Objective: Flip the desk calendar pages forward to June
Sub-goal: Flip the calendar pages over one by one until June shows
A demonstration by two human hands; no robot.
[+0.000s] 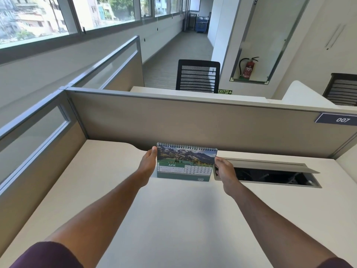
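Observation:
A spiral-bound desk calendar (185,163) stands upright on the white desk (173,209), near the back partition. Its front page shows a mountain photo above a green band reading JUNE and a date grid. My left hand (147,164) rests against the calendar's left edge, thumb near the top corner. On the other side, my right hand (224,170) touches the right edge, fingers curled by the lower corner. Both hands press the sides of the calendar, which sits flat on the desk.
A cable tray (270,175) with its lid raised lies open in the desk just right of the calendar. Grey partitions (193,120) close the desk at the back and left. Beyond them stand a black mesh chair (197,76) and a fire extinguisher (248,68).

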